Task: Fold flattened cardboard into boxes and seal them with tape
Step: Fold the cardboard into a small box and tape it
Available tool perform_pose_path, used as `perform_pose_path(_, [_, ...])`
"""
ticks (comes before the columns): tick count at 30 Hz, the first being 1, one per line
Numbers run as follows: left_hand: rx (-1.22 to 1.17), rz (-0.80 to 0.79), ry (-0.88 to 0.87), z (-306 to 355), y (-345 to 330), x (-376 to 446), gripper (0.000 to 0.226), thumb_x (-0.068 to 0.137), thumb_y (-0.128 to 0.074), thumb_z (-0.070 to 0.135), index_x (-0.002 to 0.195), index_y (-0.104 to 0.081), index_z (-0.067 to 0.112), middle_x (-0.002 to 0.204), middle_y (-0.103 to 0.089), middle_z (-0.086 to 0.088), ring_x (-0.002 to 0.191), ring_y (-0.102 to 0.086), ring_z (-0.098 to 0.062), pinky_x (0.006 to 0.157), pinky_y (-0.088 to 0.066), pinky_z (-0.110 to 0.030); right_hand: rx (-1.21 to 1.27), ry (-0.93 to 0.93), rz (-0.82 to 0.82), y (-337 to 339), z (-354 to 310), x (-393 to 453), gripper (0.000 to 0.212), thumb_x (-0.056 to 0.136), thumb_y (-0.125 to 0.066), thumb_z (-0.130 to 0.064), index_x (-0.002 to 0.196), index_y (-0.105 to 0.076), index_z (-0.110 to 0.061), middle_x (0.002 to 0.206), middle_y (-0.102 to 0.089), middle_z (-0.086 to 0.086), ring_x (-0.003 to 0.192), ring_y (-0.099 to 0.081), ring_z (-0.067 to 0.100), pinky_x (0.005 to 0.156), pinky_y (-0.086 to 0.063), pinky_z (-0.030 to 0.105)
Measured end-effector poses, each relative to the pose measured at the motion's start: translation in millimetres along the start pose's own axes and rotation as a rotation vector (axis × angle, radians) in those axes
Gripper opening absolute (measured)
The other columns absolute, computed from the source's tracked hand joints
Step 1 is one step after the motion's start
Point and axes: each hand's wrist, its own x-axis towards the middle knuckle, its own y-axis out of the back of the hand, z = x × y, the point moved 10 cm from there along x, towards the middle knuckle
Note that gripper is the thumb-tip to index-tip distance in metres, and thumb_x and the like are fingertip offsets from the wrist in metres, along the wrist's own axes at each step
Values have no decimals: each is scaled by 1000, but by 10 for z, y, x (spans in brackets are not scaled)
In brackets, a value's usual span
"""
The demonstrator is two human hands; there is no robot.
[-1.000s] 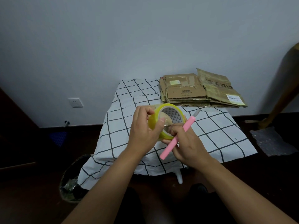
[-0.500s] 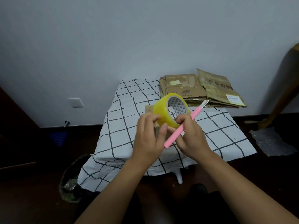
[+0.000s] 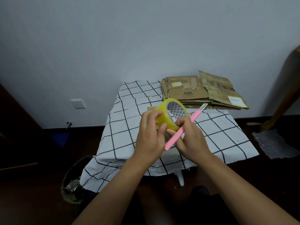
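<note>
The roll of yellow tape (image 3: 170,115) is held in the air above the near half of the tabletop (image 3: 227,135), clear of the checked cloth, between both hands. The left hand (image 3: 150,137) grips the roll's outer band, fingers (image 3: 154,114) curled over the top and the thumb pressed against the near face; this looks like a steadying hold so the roll cannot turn. The right hand (image 3: 191,137) holds a pink utility knife (image 3: 183,129) slantwise, its blade end pointing up and away towards the cardboard, while the forefinger and thumb pinch at the roll's edge just beside the left thumb. The likely purpose is to find or lift the free end of the tape, with the knife kept in the same hand for cutting; whether an end is already raised cannot be told. A small piece of cardboard (image 3: 150,108) lies on the tabletop directly behind the hands, mostly hidden. The stack of flattened cardboard (image 3: 203,93) rests at the far right corner of the tabletop, against the wall and well apart from the hands, not yet folded. Sealing appears not yet begun. The exposed blade near the fingers is a hazard to note.
</note>
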Motion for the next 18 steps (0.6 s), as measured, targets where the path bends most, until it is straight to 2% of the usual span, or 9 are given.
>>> perform_pose_path(8, [32,52,-2,11,7,-51,26,93,-55,7,119,-56,4,119,-48,-3,98,-46,-7,91,-35,-6,-2,-50,9,-30,16,-59,29,87,-54,-49,97,-37,-28,81,-49,-4,62,-38,12,53,-23,13])
perform_pose_path(13, [25,37,-4,25,18,-25,25,92,-55,6,117,-57,4,118,-46,3,97,-47,-3,89,-34,-4,0,-80,18,-56,35,-78,28,87,-62,-39,97,-38,-29,81,-51,-3,61,-39,6,52,-22,15])
perform_pose_path(18, [10,16,-3,-1,13,-13,24,92,-55,8,116,-57,6,117,-46,3,97,-44,6,89,-35,-5,6,-95,45,-70,38,-101,29,86,-62,-39,97,-38,-29,83,-55,2,62,-41,18,53,-23,11])
